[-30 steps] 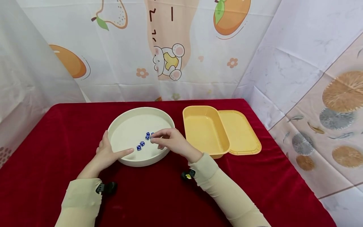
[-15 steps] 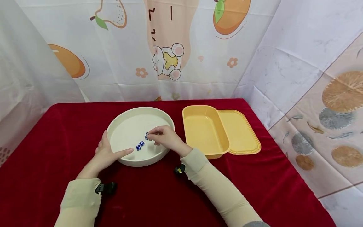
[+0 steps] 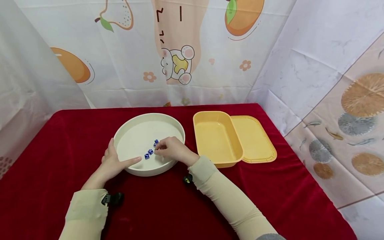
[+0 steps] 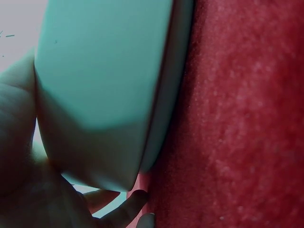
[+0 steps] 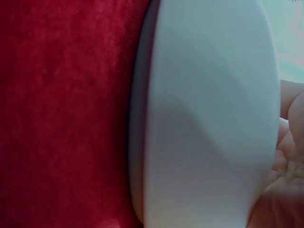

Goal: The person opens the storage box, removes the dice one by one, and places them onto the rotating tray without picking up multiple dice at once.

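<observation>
A round cream tray [image 3: 132,128] holds several small blue dice [image 3: 150,151] with white pips. My left hand [image 3: 112,161] grips the tray's near left rim, thumb reaching inside and fingers against the outer wall; the left wrist view shows this hand [image 4: 28,156] around the wall. Over the tray floor, my right hand [image 3: 173,149] pinches a die between thumb and forefinger, mostly hidden by the fingertips, right beside the row of dice. In the right wrist view the tray wall [image 5: 209,109] covers most of the view, and only part of the right hand [image 5: 289,152] shows past it.
A yellow rectangular box [image 3: 216,136] stands right of the tray, with its yellow lid [image 3: 253,138] lying flat beside it. A red cloth [image 3: 159,206] covers the table. Printed curtains [image 3: 126,66] hang behind and at the sides.
My right hand has shifted left and then nearer to me inside the tray, its fingertips coming down beside the middle dice. The left hand and tray have stayed in place.
</observation>
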Demonstrator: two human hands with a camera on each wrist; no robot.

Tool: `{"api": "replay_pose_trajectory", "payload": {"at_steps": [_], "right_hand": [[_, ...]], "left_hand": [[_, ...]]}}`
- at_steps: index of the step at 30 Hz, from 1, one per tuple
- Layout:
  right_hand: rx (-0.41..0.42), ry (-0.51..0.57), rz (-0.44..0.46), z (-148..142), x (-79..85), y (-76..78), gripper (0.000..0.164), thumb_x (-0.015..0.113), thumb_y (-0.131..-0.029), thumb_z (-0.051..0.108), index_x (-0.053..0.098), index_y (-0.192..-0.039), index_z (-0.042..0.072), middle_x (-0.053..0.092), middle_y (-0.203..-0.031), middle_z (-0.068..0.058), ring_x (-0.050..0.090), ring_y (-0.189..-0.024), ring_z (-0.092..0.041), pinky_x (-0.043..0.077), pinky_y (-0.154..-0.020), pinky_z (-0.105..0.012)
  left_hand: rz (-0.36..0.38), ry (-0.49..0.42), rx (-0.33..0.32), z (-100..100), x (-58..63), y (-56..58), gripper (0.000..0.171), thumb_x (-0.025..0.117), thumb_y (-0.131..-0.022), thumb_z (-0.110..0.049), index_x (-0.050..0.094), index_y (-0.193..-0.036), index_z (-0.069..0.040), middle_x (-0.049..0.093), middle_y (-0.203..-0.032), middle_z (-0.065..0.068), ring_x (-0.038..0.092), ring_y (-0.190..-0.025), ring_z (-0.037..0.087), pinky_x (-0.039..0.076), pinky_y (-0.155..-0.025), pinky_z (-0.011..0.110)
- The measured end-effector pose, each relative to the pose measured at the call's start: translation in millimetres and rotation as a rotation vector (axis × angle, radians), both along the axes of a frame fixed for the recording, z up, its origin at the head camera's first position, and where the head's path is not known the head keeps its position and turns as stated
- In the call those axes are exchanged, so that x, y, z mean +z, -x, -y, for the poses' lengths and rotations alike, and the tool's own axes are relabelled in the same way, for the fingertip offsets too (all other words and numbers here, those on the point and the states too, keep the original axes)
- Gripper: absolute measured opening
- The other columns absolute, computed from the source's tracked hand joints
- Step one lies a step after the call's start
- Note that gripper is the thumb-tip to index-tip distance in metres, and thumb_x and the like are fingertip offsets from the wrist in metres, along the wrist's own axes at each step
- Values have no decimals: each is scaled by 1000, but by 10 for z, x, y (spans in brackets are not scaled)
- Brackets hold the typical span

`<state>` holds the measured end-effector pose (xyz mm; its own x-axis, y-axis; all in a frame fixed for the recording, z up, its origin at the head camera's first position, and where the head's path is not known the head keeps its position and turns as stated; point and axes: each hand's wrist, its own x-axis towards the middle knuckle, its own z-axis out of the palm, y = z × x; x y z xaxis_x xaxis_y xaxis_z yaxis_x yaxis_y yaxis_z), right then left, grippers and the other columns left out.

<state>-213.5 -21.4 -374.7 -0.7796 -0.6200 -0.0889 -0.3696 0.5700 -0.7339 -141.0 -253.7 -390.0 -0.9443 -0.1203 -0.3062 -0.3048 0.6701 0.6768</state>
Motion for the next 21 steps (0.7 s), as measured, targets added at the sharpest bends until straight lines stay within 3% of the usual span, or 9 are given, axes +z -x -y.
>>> {"api": "replay_pose_trajectory", "payload": {"at_steps": [11,21], "right_hand": [[84,-241,-191,62,-3,-40,14,69,-93,19,78,-100,10,75,-95,-1,60,-85,-10,48,-78,-19],[98,-276,-223,79,-15,-56,14,70,-93,19,79,-98,10,76,-96,-3,63,-85,-12,50,-80,-21]], "left_hand": [[-10,2,16,-12,-6,3,141,75,-76,-61,-31,-150,-5,-10,-158,37,2,-141,60,19,-109,74],[-20,-16,39,-41,10,-23,140,77,-76,-59,-28,-152,-8,-6,-159,33,4,-143,57,19,-111,73]]}}
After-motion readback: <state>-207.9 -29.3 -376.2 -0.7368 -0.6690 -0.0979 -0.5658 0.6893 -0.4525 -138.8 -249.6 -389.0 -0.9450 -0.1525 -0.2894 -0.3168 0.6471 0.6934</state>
